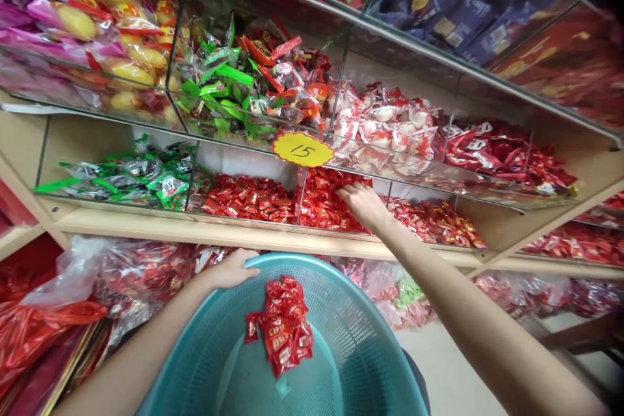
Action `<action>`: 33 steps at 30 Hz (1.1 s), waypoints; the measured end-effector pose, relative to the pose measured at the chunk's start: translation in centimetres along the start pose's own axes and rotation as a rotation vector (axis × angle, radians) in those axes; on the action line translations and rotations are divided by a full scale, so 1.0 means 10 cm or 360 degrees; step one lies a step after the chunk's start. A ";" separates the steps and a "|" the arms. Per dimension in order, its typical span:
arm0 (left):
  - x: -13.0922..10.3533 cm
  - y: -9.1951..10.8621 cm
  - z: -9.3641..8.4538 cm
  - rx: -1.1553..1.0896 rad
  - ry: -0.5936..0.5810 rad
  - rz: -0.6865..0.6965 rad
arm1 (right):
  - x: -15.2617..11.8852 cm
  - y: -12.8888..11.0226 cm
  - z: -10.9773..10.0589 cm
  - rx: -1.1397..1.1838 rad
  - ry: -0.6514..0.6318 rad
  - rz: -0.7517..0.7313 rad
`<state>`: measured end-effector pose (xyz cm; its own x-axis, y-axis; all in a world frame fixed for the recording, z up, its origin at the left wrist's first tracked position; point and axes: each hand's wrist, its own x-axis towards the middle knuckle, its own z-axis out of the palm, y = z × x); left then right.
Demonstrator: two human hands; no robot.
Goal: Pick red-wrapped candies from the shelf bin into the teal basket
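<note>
My left hand (234,269) is wrapped round the rim of a teal plastic basket (375,338), gripping its far left edge. Inside the basket lies a heap of small red-wrapped candies (286,328), with one packet at its left side. My right hand (361,205) reaches into a lower shelf compartment and rests on a pile of red packets (319,198). Its fingertips are partly lost among the wrappers, so whether they hold a packet is unclear.
Clear dividers split the shelves; a yellow tag (303,149) marked 15 hangs on the upper edge. Green-wrapped sweets (166,172) lie left, more red candies (248,198) beside them. A wooden ledge (146,225) runs below, with bagged goods (146,273) underneath.
</note>
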<state>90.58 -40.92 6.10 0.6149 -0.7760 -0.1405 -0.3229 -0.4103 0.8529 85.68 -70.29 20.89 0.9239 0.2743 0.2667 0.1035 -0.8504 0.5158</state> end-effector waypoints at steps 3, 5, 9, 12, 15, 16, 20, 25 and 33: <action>-0.01 0.01 0.00 -0.0004 -0.0002 -0.0009 | -0.03 0.00 -0.07 0.0068 0.0067 0.0067; -0.02 0.01 0.00 0.0013 -0.0001 -0.0021 | -0.09 -0.01 -0.14 0.0182 0.0149 0.0116; -0.01 0.02 0.01 0.0015 0.0005 -0.0018 | -0.32 -0.32 -0.26 0.0614 0.0342 0.0149; 0.00 0.00 0.02 0.0032 0.0021 -0.0013 | -0.55 -0.88 -0.30 0.1096 0.0259 0.0111; 0.02 -0.05 0.03 0.0086 0.0048 0.0014 | -0.73 -1.57 -0.26 0.1335 -0.0039 0.0063; 0.02 -0.06 0.03 0.0096 0.0055 0.0026 | -0.76 -1.79 -0.22 0.1338 -0.0126 0.0062; 0.02 -0.08 0.03 0.0079 0.0071 0.0050 | -0.76 -2.42 -0.04 0.1112 -0.0330 0.0052; 0.00 -0.05 0.03 0.0053 0.0065 0.0054 | -0.67 -2.68 0.15 0.0772 -0.0382 0.0061; 0.01 -0.08 0.04 0.0077 0.0075 0.0022 | -0.69 -2.70 0.27 0.0724 -0.0298 0.0037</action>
<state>90.60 -40.86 5.16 0.6431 -0.7586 -0.1043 -0.3651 -0.4234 0.8291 77.48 -50.42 2.92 0.9739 0.2031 0.1012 0.1941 -0.9766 0.0922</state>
